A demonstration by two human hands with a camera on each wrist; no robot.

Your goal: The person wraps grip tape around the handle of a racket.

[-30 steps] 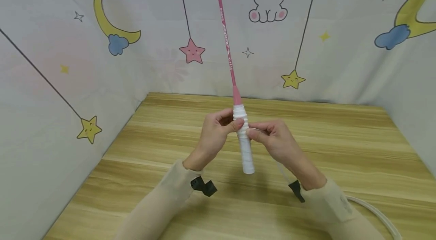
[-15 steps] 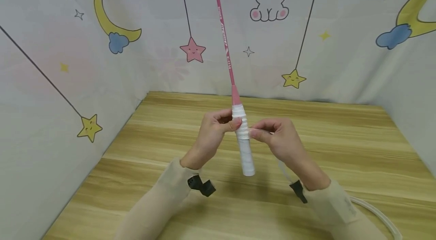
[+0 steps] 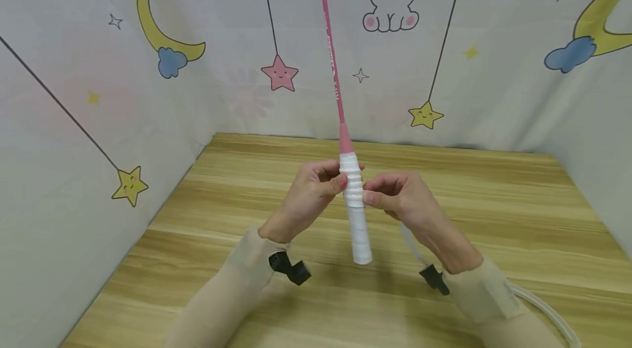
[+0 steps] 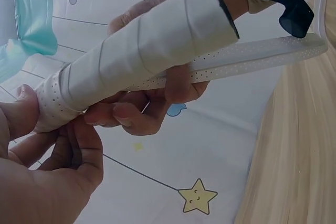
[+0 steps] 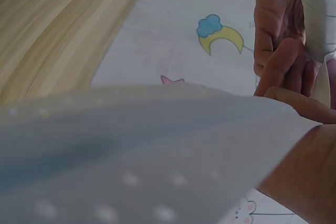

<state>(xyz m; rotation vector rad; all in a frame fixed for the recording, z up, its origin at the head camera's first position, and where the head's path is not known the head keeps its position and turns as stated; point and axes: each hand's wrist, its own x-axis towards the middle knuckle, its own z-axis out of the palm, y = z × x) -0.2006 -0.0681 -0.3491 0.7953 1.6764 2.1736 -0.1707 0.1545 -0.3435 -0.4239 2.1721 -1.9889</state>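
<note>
A pink badminton racket [image 3: 333, 62] stands nearly upright over the table, its handle [image 3: 360, 235] pointing down. White perforated grip tape [image 3: 353, 189] is wound in ridged turns round the handle's upper part; the lower part has a smooth white wrap. My left hand [image 3: 313, 189] holds the wound part between thumb and fingers. At the lowest turn my right hand [image 3: 412, 200] pinches the tape against the handle's right side. In the left wrist view the loose tape [image 4: 252, 61] runs from the right fingers and loops back. That strip fills much of the right wrist view, blurred.
A wooden table [image 3: 247, 183] lies below, backed by a white cloth [image 3: 227, 35] printed with stars, moons and a rabbit. Black wrist cameras [image 3: 290, 268] sit at both cuffs. A pale strip [image 3: 548, 309] curves beside the right sleeve.
The racket has turned about its length, its head now more edge-on, and shifted slightly right. The tape winding reaches a little lower. My right hand stays close to the handle.
</note>
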